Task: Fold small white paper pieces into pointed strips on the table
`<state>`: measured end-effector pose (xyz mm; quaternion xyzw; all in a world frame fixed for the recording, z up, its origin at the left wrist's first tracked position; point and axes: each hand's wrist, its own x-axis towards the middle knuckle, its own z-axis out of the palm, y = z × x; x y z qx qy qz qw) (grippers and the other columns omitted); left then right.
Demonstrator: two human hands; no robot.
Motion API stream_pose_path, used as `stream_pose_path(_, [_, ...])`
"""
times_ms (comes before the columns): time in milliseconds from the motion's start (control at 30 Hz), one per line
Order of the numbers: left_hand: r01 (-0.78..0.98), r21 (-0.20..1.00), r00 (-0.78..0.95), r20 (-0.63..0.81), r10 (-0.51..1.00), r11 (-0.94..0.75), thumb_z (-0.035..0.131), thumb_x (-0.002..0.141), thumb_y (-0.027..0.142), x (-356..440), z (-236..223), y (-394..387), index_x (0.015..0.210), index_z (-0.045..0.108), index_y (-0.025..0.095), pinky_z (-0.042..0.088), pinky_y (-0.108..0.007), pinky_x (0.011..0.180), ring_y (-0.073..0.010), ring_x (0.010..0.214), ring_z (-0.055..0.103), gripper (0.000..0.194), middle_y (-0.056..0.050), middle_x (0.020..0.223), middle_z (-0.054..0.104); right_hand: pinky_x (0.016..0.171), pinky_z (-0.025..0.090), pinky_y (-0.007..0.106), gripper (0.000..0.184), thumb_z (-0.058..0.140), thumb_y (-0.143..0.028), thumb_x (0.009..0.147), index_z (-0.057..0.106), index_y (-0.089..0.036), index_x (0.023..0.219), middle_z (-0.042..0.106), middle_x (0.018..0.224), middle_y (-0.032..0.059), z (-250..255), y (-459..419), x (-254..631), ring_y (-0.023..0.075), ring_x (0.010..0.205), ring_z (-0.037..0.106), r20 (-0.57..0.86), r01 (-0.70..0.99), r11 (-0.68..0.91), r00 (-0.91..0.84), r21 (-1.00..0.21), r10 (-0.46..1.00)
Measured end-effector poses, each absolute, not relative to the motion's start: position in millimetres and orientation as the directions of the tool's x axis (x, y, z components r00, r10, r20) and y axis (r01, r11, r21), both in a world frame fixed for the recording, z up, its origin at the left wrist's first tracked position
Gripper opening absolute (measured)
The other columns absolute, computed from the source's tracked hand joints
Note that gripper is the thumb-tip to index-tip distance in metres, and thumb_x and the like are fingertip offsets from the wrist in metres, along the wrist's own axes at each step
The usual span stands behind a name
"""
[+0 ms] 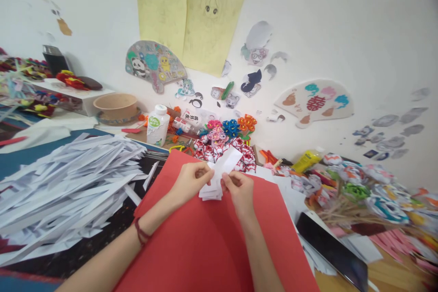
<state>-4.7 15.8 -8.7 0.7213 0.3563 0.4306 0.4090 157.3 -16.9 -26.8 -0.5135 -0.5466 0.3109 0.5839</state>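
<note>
Between my two hands a white paper strip (227, 161) is held up at a slant, pinched by thumb and fingers on each side. My left hand (192, 180) grips its left edge, with a dark red cord bracelet on the wrist. Opposite it, my right hand (239, 187) pinches the lower right edge. Just below the fingers lies a small stack of white paper pieces (211, 193), partly covered by the strip. Under everything spreads a large red paper sheet (205, 246).
A heap of cut white strips (68, 187) covers the left side. Behind stand a white bottle (158, 125), a tan bowl (115, 104) and red-white paper flowers (246, 153). A black phone (331, 248) and wrapped flowers (386, 200) lie to the right.
</note>
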Motion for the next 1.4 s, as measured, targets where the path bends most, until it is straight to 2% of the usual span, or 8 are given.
stream_pose_path(200, [0.227,0.860,0.414,0.338,0.845,-0.456,0.055,0.080,0.034,-4,-9,15,0.061,0.058,0.014,0.029,-0.019,0.045,-0.0090,0.048,0.045,0.028,0.002,0.054,0.056,0.044,0.039,0.023,0.027,0.063,-0.034,0.077,0.058,-0.016,0.056,0.053,0.048,-0.0019,-22,-20,158,0.0115,0.042,0.049,0.340,0.270,0.285,0.189,-0.920,0.921])
stream_pose_path(500, [0.073,0.927,0.398,0.312,0.862,-0.369,0.053,0.082,0.039,-1,-19,16,0.068,0.061,0.012,0.034,-0.019,0.048,-0.0112,0.053,0.053,0.032,-0.002,0.062,0.062,0.049,0.042,0.024,0.023,0.062,-0.034,0.078,0.063,-0.016,0.064,0.061,0.056,0.0008,-21,-20,151,0.0127,0.049,0.055,0.289,0.085,0.279,0.137,-0.956,0.948])
stream_pose_path(833, [0.210,0.858,0.446,0.343,0.827,-0.469,0.047,0.086,0.036,-4,-12,14,0.077,0.062,0.014,0.039,-0.020,0.050,-0.0121,0.056,0.055,0.029,-0.002,0.066,0.063,0.040,0.030,0.022,0.030,0.064,-0.029,0.073,0.057,-0.016,0.047,0.054,0.043,-0.0018,-21,-22,160,0.0090,0.036,0.042,0.262,0.116,0.242,0.210,-0.963,0.942])
stream_pose_path(933, [0.345,0.669,0.431,0.510,0.744,-0.658,0.043,0.088,0.024,-11,-7,13,0.112,0.054,0.018,0.044,-0.022,0.063,-0.0131,0.069,0.058,0.027,-0.004,0.087,0.064,0.041,0.031,0.022,0.030,0.064,-0.030,0.073,0.057,-0.016,0.048,0.054,0.043,-0.0018,-20,-21,162,0.0093,0.037,0.042,0.253,0.119,0.231,0.224,-0.966,0.941])
stream_pose_path(1000, [0.437,0.387,0.549,0.601,0.582,-0.812,0.041,0.087,0.015,-16,-3,13,0.125,0.044,0.023,0.044,-0.026,0.074,-0.0158,0.085,0.057,0.039,-0.007,0.107,0.059,0.042,0.032,0.023,0.029,0.065,-0.032,0.072,0.057,-0.017,0.049,0.055,0.044,-0.0017,-20,-21,163,0.0097,0.038,0.043,0.249,0.108,0.231,0.215,-0.967,0.944])
stream_pose_path(1133, [0.444,-0.141,0.776,0.555,0.301,-0.885,0.036,0.091,0.012,-21,2,13,0.117,0.049,0.021,0.041,-0.027,0.070,-0.0166,0.081,0.054,0.031,-0.008,0.100,0.057,0.044,0.035,0.023,0.030,0.064,-0.035,0.074,0.059,-0.017,0.051,0.055,0.046,-0.0017,-20,-20,165,0.0104,0.041,0.044,0.264,0.115,0.246,0.189,-0.963,0.946])
stream_pose_path(1233, [0.438,-0.253,0.789,0.569,0.234,-0.863,0.032,0.094,0.016,-21,4,11,0.102,0.055,0.017,0.038,-0.026,0.063,-0.0141,0.067,0.049,0.023,-0.005,0.081,0.056,0.046,0.037,0.024,0.030,0.063,-0.036,0.076,0.061,-0.016,0.054,0.056,0.048,-0.0011,-20,-20,165,0.0113,0.044,0.047,0.271,0.138,0.248,0.186,-0.959,0.944])
stream_pose_path(1400, [0.444,-0.256,0.769,0.601,0.219,-0.859,0.033,0.095,0.015,-21,3,10,0.093,0.056,0.014,0.035,-0.026,0.060,-0.0141,0.064,0.045,0.023,-0.003,0.074,0.054,0.051,0.041,0.024,0.028,0.060,-0.038,0.079,0.063,-0.016,0.062,0.060,0.055,0.0006,-20,-19,162,0.0127,0.050,0.053,0.303,0.147,0.280,0.169,-0.949,0.938])
